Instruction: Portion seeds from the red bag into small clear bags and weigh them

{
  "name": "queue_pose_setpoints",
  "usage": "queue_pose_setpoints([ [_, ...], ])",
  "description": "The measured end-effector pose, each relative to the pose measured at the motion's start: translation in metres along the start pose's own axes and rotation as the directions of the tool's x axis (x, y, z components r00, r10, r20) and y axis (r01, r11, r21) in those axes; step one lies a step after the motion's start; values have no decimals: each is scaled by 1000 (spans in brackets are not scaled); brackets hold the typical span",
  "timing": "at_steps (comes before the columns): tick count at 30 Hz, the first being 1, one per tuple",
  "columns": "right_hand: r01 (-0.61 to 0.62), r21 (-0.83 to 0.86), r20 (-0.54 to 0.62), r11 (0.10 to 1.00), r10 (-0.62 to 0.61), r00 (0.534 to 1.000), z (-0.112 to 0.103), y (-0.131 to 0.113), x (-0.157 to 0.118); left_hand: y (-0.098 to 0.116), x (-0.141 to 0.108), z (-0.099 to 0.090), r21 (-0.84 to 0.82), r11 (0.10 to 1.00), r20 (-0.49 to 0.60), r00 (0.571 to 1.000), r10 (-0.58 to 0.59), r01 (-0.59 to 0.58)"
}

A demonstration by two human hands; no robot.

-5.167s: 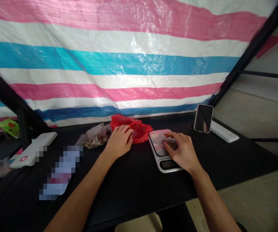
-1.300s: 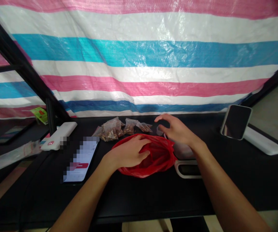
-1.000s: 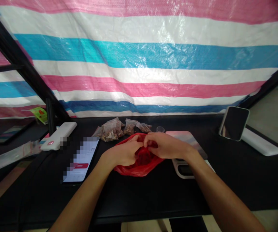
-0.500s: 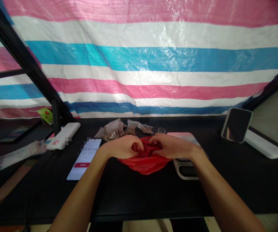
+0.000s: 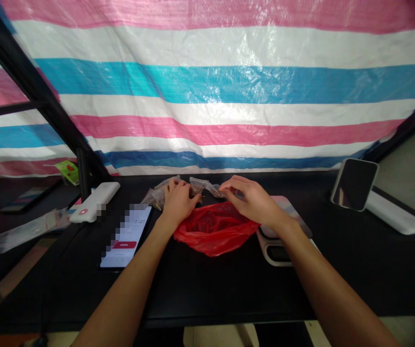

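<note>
Your left hand [image 5: 178, 198] spreads over sachets [image 5: 152, 196]; your right hand [image 5: 250, 198] touches another sachet [image 5: 214, 191], pinch unclear. The bag [image 5: 218, 233] lies between, nearer you; table [image 5: 211, 284] stretches between your forearms to its edge [image 5: 229, 322].

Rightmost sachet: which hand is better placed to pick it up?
Right, likely. The right hand is at the right end of the sachet; the left hand is over the other sachets, farther left.
</note>
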State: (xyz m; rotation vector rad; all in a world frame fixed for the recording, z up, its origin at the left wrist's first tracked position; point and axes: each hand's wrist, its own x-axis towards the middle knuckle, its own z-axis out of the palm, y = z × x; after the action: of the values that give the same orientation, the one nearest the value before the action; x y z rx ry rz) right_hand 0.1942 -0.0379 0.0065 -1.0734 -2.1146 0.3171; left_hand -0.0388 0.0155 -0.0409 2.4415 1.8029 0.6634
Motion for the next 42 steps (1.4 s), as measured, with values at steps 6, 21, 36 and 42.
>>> queue_pose_setpoints([
  [6,15,-83,-216,996,-33,976,2,-3,1,8,3,-35,-346,895,-243,949,203,-280],
  [21,-305,236,-144,923,344,928,17,7,2,55,-41,-87,-514,804,454,701,550,-298],
  [36,-199,386,-126,901,265,956,25,2,3,32,-23,-64,-679,724,388,775,498,-125],
  [42,-127,507,-188,853,253,949,35,-10,3,40,-11,-43,-846,532,196,950,241,40],
])
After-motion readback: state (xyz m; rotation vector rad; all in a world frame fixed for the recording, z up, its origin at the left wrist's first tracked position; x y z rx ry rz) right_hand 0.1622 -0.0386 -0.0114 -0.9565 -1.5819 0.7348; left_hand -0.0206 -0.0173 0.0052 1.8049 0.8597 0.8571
